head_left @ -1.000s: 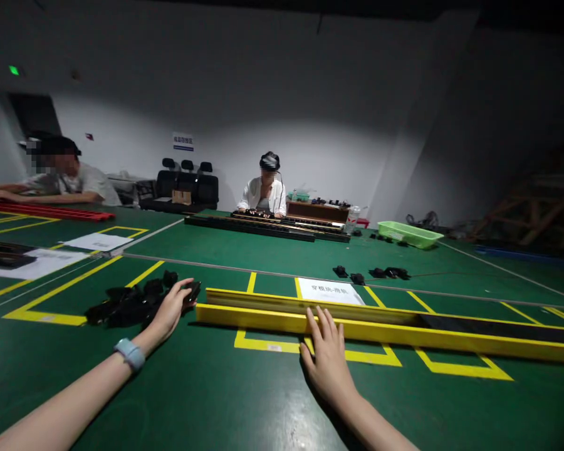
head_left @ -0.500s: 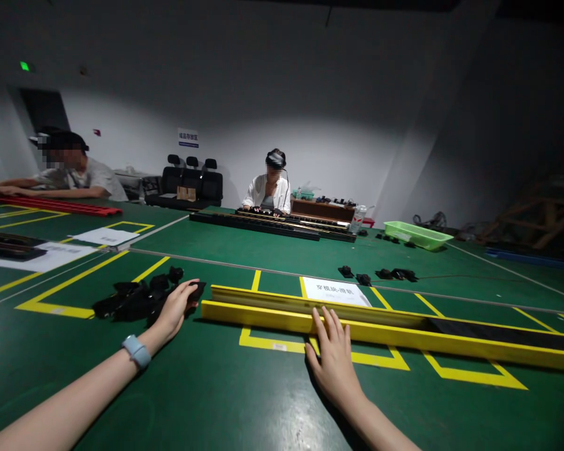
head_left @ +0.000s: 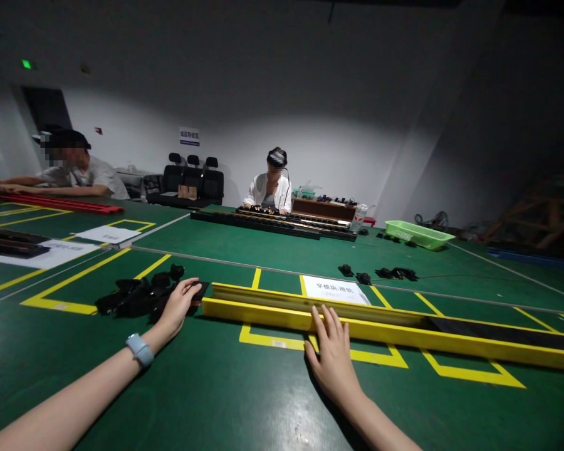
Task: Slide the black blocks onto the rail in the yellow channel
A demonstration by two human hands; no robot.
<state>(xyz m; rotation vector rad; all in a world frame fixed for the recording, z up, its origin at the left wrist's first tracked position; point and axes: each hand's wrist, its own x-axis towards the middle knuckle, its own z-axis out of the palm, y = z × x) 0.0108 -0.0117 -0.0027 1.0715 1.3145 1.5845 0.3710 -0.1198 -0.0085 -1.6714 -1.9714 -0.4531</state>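
Right hand: flat on the green worktop near its near edge, fingers spread and straight, tips touching the near wall of the yellow rail. Gripping nothing.
Left hand: reaches out toward the left end of the rail, fingers loosely curled around a small black block. Thumb on top; whether the grip is firm I cannot tell. A blue wristband sits on that arm.
Rail: long, lying flat, running from mid-worktop away to the right edge, over yellow floor-style markings. Its left end is just beside the block in the left hand. A second yellow length lies touching behind it.
Handling, rail: looks stiff, hard and smooth, likely awkward by length rather than weight; best steadied by pressing on the side wall or pinching the top lip near the end in use.
Handling, block: small, rigid, light by the look; a thumb-and-fingers pinch on its sides should do.
Pile: more black blocks heaped just left of the left hand.
Label: white sheet behind the rails.
Loose blocks: a few, farther back.
Basket: green, far right of the worktop.
People: one seated at the far edge behind dark rails, another at the far left by red rails.
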